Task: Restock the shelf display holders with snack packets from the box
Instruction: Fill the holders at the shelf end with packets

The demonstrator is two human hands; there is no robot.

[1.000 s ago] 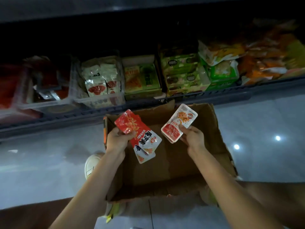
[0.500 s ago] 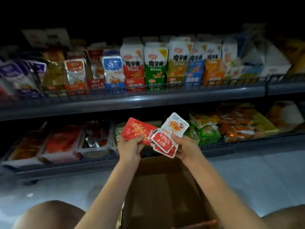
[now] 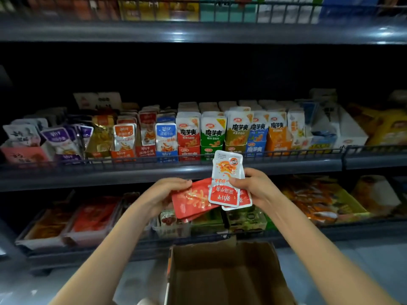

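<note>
Red packets (image 3: 191,201) in left hand (image 3: 164,194) grip, white packets (image 3: 226,182) in right hand (image 3: 256,187), lifted higher.

middle shelf (image 3: 88,173): snack holders (image 3: 189,148) in row | lower shelf (image 3: 88,255): trays (image 3: 88,219) | floor (image 3: 356,271): cardboard box (image 3: 224,276)

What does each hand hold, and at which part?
Left hand grips red packets at their left end; right hand pinches white-and-red packets at their right edge.

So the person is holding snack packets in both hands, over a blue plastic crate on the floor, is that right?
Not quite. The head view shows a brown cardboard box, not a blue plastic crate. The left hand and right hand do both hold snack packets over it.
</note>
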